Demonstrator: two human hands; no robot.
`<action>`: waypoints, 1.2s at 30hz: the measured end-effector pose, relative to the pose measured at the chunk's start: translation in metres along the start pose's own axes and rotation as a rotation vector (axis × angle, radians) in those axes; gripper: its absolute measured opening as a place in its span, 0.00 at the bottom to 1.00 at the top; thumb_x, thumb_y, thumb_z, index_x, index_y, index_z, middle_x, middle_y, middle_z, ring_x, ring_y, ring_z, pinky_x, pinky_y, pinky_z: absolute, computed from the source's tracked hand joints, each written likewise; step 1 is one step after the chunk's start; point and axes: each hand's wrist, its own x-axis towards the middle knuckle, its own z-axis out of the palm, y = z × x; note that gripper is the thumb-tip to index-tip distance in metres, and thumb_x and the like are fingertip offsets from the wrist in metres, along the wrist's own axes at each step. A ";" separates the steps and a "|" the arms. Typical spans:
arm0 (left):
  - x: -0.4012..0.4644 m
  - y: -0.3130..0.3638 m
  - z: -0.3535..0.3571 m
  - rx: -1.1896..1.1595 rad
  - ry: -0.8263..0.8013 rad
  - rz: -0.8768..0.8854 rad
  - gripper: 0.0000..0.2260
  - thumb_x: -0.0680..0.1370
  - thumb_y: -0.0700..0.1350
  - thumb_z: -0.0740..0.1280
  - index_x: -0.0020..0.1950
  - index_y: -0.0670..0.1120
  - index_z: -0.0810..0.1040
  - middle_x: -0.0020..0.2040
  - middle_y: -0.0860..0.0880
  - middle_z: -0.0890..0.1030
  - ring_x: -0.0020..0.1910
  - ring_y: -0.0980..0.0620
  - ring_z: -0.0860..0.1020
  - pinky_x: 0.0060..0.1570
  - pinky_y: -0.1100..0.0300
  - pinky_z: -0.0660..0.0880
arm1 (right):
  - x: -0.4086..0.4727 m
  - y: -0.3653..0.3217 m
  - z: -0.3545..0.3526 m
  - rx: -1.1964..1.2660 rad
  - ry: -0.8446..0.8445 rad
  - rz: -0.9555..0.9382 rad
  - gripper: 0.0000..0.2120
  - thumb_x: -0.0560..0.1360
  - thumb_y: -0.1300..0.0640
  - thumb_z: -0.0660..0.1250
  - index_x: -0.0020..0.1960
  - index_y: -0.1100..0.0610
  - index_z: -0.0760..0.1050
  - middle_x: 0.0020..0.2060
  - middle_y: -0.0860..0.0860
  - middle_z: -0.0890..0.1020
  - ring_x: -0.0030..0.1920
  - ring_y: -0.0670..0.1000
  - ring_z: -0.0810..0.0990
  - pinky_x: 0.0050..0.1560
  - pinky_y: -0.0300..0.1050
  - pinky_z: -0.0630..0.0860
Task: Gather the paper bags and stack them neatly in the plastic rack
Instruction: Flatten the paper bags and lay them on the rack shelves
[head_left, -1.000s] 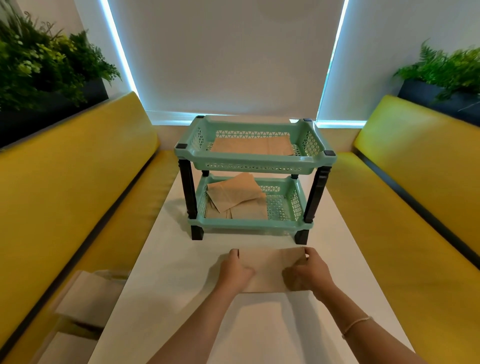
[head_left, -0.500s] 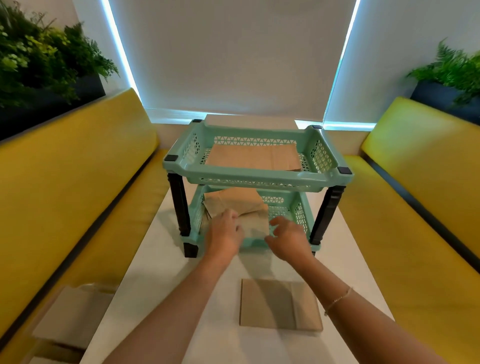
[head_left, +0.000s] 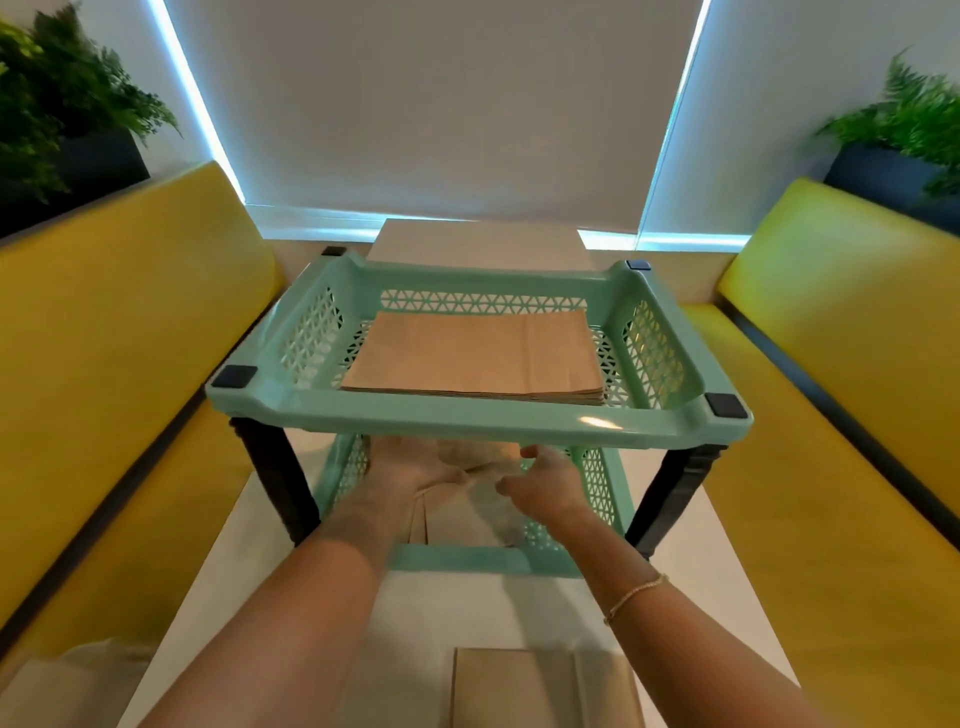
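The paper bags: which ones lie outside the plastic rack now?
The flat paper bag on the white table, nearest the camera. The neat stack lies in the rack's top tray, and the loose bags at both hands are in the lower tray.

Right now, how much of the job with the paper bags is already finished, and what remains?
Done: a neat stack of bags lies flat in the top tier of the rack. In hand: the left hand and right hand reach into the lower tier at the loose bags there; the grip is blurred. Left: tidying that lower pile, and a folded bag lies on the table.
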 end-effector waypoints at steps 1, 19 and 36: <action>0.002 0.000 0.002 0.047 0.009 0.008 0.41 0.68 0.64 0.70 0.74 0.50 0.59 0.74 0.46 0.62 0.72 0.42 0.60 0.71 0.47 0.57 | 0.002 0.001 0.000 -0.004 0.003 0.000 0.25 0.73 0.60 0.68 0.68 0.60 0.66 0.61 0.56 0.75 0.60 0.53 0.76 0.61 0.42 0.73; -0.027 0.013 -0.034 -0.601 0.073 -0.265 0.11 0.78 0.41 0.65 0.60 0.41 0.74 0.55 0.47 0.75 0.56 0.49 0.74 0.49 0.60 0.69 | -0.007 0.006 0.013 0.138 -0.024 0.122 0.23 0.73 0.58 0.69 0.67 0.59 0.69 0.59 0.56 0.76 0.56 0.55 0.77 0.55 0.50 0.78; -0.093 0.005 -0.020 -1.111 -0.044 -0.233 0.12 0.73 0.36 0.71 0.55 0.41 0.77 0.50 0.45 0.81 0.49 0.47 0.80 0.51 0.54 0.77 | -0.045 -0.001 -0.007 0.710 0.065 0.237 0.07 0.81 0.57 0.58 0.54 0.61 0.68 0.45 0.57 0.73 0.46 0.57 0.73 0.47 0.52 0.74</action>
